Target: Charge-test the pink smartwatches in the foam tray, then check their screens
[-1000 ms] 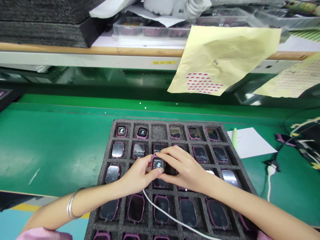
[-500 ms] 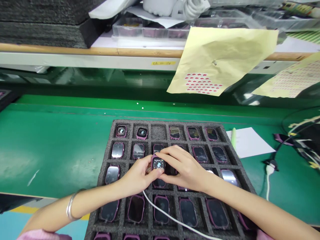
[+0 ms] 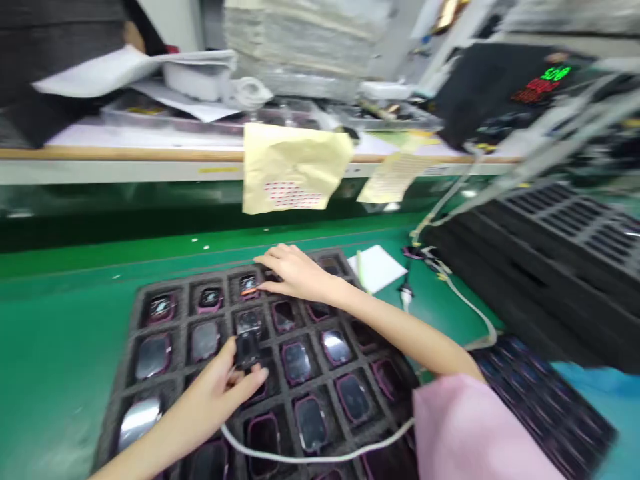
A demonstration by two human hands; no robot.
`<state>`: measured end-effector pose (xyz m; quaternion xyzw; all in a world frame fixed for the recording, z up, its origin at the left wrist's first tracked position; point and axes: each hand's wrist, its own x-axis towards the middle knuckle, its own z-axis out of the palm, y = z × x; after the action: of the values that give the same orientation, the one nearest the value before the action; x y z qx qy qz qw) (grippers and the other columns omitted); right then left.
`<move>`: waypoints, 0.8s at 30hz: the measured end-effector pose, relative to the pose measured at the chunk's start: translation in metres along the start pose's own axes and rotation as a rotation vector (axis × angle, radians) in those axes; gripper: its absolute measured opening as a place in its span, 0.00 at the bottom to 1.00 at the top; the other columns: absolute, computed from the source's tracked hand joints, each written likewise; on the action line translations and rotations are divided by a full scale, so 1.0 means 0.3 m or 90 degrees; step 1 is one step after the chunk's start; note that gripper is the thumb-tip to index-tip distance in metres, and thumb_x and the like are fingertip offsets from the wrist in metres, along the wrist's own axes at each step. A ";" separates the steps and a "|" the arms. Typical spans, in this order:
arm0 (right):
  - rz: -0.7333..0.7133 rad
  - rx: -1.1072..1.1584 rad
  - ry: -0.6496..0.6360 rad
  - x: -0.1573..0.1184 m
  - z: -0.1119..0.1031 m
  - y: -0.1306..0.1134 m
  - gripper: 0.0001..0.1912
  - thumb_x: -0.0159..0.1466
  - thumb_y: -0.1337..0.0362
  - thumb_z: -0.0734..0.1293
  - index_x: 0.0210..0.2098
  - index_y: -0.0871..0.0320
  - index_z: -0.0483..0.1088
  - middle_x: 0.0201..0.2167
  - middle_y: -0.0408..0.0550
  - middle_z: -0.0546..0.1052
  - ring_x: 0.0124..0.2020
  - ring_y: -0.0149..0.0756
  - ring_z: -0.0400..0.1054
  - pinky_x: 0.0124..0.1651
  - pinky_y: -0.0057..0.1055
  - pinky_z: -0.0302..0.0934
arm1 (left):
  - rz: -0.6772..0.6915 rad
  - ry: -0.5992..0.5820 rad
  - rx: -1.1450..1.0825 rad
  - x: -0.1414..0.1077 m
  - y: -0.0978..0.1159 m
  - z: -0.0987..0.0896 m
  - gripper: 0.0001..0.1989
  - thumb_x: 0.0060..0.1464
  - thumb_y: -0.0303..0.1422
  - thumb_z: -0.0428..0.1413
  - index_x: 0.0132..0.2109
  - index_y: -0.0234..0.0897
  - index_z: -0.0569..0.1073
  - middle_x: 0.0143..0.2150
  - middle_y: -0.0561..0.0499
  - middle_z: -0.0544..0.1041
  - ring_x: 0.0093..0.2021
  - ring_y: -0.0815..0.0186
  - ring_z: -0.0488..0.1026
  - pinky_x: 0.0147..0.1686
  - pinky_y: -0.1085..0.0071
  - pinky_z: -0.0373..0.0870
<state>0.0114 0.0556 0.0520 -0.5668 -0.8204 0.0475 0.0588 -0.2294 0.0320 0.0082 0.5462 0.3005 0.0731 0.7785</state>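
My left hand [image 3: 227, 380] is closed over the middle of the foam tray, with a small black block-like charger [image 3: 247, 350] between thumb and fingers. A white cable [image 3: 310, 459] runs out from beneath that hand and across the tray; where it joins is hidden. At the tray's back row, my right hand [image 3: 295, 273] has thumb and fingers apart over the fourth compartment. They partly cover a dark-screened smartwatch [image 3: 271, 275] there. Just left of the thumb, a smartwatch with a lit screen [image 3: 249, 285] sits in the third compartment. Motion blurs the fingertips.
The dark foam tray [image 3: 137, 313] holds several purple-framed smartwatches [image 3: 297, 363]. White paper and a green pen [image 3: 359, 270] lie behind it. Yellow sheets [image 3: 295, 163] hang from the shelf edge. Black foam trays [image 3: 525, 267] and cables stand to the right.
The view has swung right. The lit smartwatch, earlier between both hands, now sits in the back row's third compartment. My hands have parted, the right one reaching to the back row.
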 end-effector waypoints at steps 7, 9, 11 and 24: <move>0.057 -0.046 -0.086 -0.055 0.031 0.040 0.17 0.62 0.54 0.71 0.41 0.63 0.70 0.42 0.59 0.73 0.43 0.50 0.68 0.41 0.42 0.64 | -0.050 0.029 0.021 0.048 0.009 0.093 0.26 0.46 0.51 0.63 0.43 0.35 0.72 0.13 0.64 0.56 0.12 0.76 0.50 0.11 0.80 0.48; 0.064 -0.029 -0.062 -0.068 0.033 0.045 0.19 0.62 0.52 0.70 0.41 0.63 0.68 0.44 0.59 0.72 0.45 0.51 0.68 0.43 0.43 0.64 | -0.041 0.025 0.005 0.066 0.007 0.105 0.27 0.45 0.52 0.63 0.42 0.34 0.72 0.14 0.64 0.56 0.12 0.78 0.48 0.12 0.81 0.44; 0.057 0.007 -0.026 -0.093 0.013 0.030 0.21 0.63 0.50 0.68 0.43 0.63 0.67 0.45 0.58 0.72 0.47 0.47 0.67 0.46 0.40 0.64 | -0.024 0.019 -0.020 0.073 0.006 0.100 0.26 0.44 0.51 0.63 0.41 0.33 0.71 0.18 0.61 0.61 0.13 0.80 0.48 0.13 0.81 0.42; -0.087 0.237 0.098 -0.229 0.071 -0.177 0.20 0.61 0.64 0.71 0.50 0.62 0.66 0.46 0.56 0.76 0.46 0.44 0.71 0.47 0.40 0.65 | 0.058 0.019 -0.038 0.088 0.011 0.084 0.22 0.54 0.49 0.56 0.40 0.34 0.64 0.20 0.57 0.70 0.15 0.72 0.66 0.18 0.76 0.64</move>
<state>-0.0167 -0.0276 0.0357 -0.4912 -0.8271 0.1504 0.2280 -0.1937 0.0247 0.0066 0.5347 0.2851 0.1254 0.7856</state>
